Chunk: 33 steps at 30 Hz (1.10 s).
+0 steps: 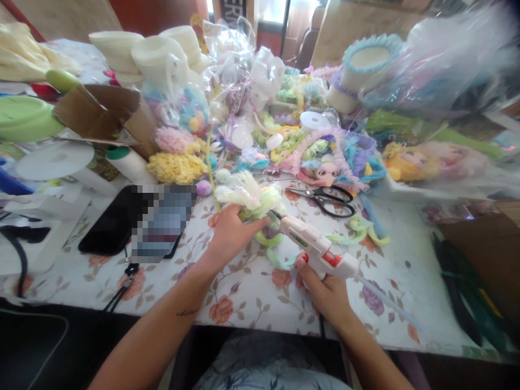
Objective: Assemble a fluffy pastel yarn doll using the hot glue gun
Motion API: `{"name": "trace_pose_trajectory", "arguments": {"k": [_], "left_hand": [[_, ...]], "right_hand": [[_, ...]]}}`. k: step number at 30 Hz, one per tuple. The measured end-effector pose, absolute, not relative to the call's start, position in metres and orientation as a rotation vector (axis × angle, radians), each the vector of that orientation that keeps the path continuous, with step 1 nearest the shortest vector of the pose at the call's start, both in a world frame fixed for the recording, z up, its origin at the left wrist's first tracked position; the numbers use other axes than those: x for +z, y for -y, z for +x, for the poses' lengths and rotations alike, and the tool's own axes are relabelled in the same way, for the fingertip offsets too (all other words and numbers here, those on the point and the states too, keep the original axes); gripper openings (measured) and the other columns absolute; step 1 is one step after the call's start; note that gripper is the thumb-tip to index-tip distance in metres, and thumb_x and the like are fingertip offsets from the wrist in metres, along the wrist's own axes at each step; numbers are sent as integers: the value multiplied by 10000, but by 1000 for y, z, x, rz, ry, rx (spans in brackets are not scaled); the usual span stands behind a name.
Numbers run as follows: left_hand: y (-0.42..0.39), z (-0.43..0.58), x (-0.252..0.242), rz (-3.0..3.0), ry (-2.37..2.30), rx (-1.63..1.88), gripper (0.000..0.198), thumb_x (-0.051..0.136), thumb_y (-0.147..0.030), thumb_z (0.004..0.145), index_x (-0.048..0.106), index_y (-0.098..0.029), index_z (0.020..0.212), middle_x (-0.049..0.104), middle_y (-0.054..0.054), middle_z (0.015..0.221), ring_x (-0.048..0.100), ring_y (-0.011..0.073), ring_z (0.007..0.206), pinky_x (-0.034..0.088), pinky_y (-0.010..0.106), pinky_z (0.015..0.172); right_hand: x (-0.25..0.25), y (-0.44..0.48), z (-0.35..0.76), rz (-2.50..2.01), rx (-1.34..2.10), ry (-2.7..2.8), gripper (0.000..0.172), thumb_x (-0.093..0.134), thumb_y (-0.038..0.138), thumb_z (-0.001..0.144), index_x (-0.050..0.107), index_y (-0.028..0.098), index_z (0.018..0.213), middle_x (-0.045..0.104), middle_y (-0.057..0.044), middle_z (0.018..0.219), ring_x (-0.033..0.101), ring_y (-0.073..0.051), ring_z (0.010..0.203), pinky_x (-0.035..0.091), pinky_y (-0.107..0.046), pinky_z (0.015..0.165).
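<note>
Left fingers (pixel 259 224) hold the fluffy bundle (pixel 247 190) at its near edge.

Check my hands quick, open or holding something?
Left hand: holding a pale yellow-white, fluffy bundle.
Right hand: closed around a white-and-red plastic glue gun.

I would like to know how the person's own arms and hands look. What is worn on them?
The left hand and right hand wear no gloves, and no watch shows. Both forearms are bare, with no sleeves in view. The left forearm bears a small, dark, line-like mark.
</note>
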<state>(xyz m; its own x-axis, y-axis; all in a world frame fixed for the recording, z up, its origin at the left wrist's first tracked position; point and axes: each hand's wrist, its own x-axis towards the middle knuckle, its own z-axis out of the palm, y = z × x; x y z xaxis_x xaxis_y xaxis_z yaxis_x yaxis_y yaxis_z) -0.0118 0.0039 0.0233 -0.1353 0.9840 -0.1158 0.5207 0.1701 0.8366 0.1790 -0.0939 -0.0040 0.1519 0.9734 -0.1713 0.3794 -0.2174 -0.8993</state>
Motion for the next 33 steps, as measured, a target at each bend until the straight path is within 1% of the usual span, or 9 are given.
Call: {"name": "trace_pose_trajectory", "arguments": {"k": [5, 10, 15, 19, 23, 25, 29, 33], "left_hand": [[-4, -12, 21, 1428, -1695, 885, 361, 768, -476, 633, 641, -167, 770, 684, 56, 824, 649, 258, 857, 499, 389, 827], [-4, -12, 22, 1428, -1741, 876, 367, 772, -496, 619, 604, -177, 689, 632, 31, 736, 614, 240, 786, 481, 360, 733], [-4, -10, 24, 1430, -1778, 873, 354, 782, -464, 602, 559, -190, 621, 586, -4, 663, 550, 187, 686, 417, 308, 631], [-4, -10, 25, 1437, -1776, 878, 346, 781, -434, 605, 532, -196, 579, 530, -31, 602, 506, 158, 629, 391, 293, 606], [-5, -10, 24, 1443, -1793, 879, 371, 786, -439, 597, 503, -201, 567, 489, -38, 598, 479, 151, 621, 374, 295, 602], [-5, -10, 24, 1440, -1806, 878, 381, 787, -440, 591, 490, -204, 565, 478, -38, 601, 476, 152, 625, 368, 296, 601], [-5, -10, 24, 1431, -1824, 862, 366, 789, -442, 583, 514, -201, 584, 498, -27, 618, 496, 166, 649, 376, 305, 614], [-5, -10, 22, 1400, -1812, 867, 352, 798, -460, 582, 591, -183, 652, 587, 2, 682, 560, 195, 707, 424, 326, 661]], "right_hand": [[-8, 95, 180, -1726, 1051, 1319, 374, 558, 490, 889, 611, 219, 637, 605, 4, 535, 556, -154, 524, 433, -282, 565], [-14, 96, 182, -1733, 1056, 1350, 350, 572, 506, 876, 625, 226, 673, 621, -1, 560, 569, -168, 535, 449, -294, 573], [-16, 96, 186, -1785, 1034, 1403, 384, 559, 542, 877, 632, 225, 673, 627, -10, 583, 587, -180, 574, 473, -305, 606], [-17, 94, 189, -1775, 1067, 1471, 387, 554, 545, 880, 656, 221, 694, 637, -13, 587, 601, -183, 576, 489, -304, 611], [-15, 95, 186, -1799, 1021, 1435, 397, 556, 554, 870, 646, 222, 671, 625, -10, 567, 605, -189, 570, 483, -303, 598], [-13, 96, 183, -1806, 1002, 1419, 395, 547, 553, 869, 649, 223, 677, 626, -7, 574, 609, -190, 582, 489, -307, 618], [-10, 96, 181, -1788, 1007, 1426, 395, 533, 540, 873, 641, 228, 657, 618, -5, 579, 610, -189, 601, 499, -312, 658], [-11, 96, 183, -1797, 1006, 1417, 379, 555, 539, 868, 636, 228, 666, 604, 0, 563, 584, -180, 569, 482, -301, 613]]}}
